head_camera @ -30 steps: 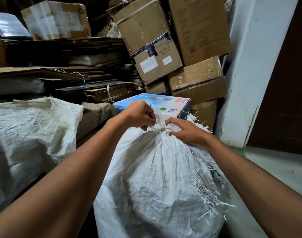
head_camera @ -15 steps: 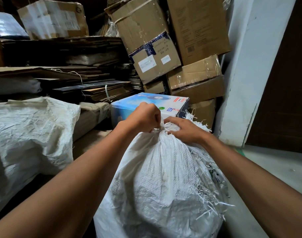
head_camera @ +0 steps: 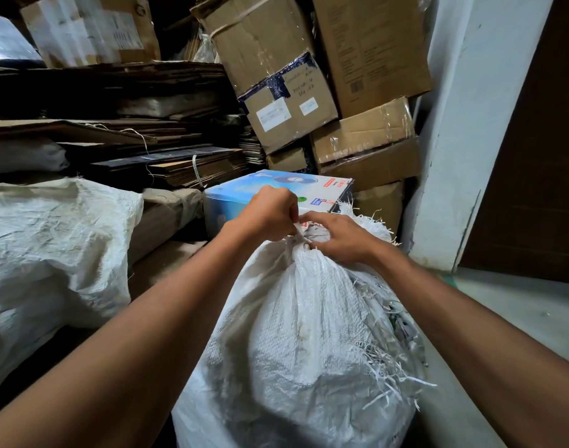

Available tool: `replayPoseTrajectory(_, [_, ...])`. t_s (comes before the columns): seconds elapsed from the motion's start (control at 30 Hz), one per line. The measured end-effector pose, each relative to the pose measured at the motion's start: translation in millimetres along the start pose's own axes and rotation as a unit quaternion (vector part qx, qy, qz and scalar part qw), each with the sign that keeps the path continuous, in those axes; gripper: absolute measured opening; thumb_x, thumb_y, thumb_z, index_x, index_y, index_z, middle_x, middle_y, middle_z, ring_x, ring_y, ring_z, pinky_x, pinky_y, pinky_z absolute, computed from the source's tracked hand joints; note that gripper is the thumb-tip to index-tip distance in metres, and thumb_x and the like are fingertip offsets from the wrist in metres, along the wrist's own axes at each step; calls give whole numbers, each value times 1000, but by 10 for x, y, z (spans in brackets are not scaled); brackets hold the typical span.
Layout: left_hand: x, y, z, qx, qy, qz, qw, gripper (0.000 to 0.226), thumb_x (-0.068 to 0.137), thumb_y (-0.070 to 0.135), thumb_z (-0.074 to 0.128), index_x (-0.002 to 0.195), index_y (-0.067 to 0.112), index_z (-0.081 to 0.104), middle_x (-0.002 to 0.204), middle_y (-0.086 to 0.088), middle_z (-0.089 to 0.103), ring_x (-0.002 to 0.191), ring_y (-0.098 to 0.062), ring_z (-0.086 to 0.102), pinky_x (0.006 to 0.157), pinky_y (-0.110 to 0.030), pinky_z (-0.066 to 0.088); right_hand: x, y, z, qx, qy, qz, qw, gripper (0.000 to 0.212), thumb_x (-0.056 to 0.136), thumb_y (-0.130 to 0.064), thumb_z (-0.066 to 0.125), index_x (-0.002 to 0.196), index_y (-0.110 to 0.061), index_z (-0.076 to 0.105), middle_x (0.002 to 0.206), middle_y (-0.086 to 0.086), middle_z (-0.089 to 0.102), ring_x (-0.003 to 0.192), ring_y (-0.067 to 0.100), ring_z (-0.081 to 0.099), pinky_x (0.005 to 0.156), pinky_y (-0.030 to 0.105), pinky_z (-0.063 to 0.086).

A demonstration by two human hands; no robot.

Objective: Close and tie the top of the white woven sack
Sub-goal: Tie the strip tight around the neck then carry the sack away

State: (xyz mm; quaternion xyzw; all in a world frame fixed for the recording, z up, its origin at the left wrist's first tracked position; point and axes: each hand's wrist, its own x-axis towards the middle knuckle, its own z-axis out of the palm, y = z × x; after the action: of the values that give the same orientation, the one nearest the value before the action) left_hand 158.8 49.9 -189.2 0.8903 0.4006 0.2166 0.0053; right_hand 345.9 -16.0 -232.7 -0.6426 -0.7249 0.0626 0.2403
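The full white woven sack (head_camera: 309,344) stands upright in front of me, its top gathered into a tight neck (head_camera: 297,245). Frayed white strands hang from its right side. My left hand (head_camera: 270,211) is a fist gripping a white strip that rises from the neck. My right hand (head_camera: 338,237) lies over the bunched top on the right, its fingers curled onto the gathered fabric beside the neck. The two hands touch above the knot area, which they partly hide.
A second filled white sack (head_camera: 53,253) lies to the left. A blue and white printed box (head_camera: 276,192) sits just behind the sack. Stacked cardboard boxes (head_camera: 276,92) and flattened cartons (head_camera: 121,130) fill the back. A white pillar (head_camera: 464,140) and grey floor (head_camera: 519,312) are on the right.
My left fist has risen slightly and closed in over the neck against my right hand, pulling the white strip upward. The right hand stays on the gathered top.
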Motion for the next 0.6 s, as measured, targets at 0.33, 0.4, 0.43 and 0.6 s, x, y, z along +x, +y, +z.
replayPoseTrajectory(0.33, [4,-24,-226,-88,-74,-83,990,16,88,5,69,89,13,83,75,-1,81,66,-12,80,77,-28,67,18,-59,6,-4,3,18,1000,67,74,-67,54,140,-57,47,150,-9,60,139,21,53,112,52,47])
replayPoseTrajectory(0.4, [12,24,-108,-92,-60,-78,991,15,88,0,70,87,10,81,74,-3,79,62,-13,79,66,-25,66,9,-68,1,-9,9,15,1000,69,72,-65,51,140,-57,47,150,-9,61,139,21,53,111,53,47])
replayPoseTrajectory(0.43, [7,51,-68,-95,-51,-77,991,14,88,-1,71,86,10,80,75,-4,79,61,-13,78,57,-21,63,-2,-69,-4,-12,11,12,1000,69,71,-64,50,140,-56,48,149,-11,61,139,21,53,111,53,47])
replayPoseTrajectory(0.6, [35,-3,-117,-129,-68,-95,985,3,90,14,81,90,16,82,78,2,78,76,-14,78,54,-16,55,-4,-68,-18,-13,6,0,1000,65,72,-66,53,137,-58,50,144,-15,64,133,20,57,108,51,49])
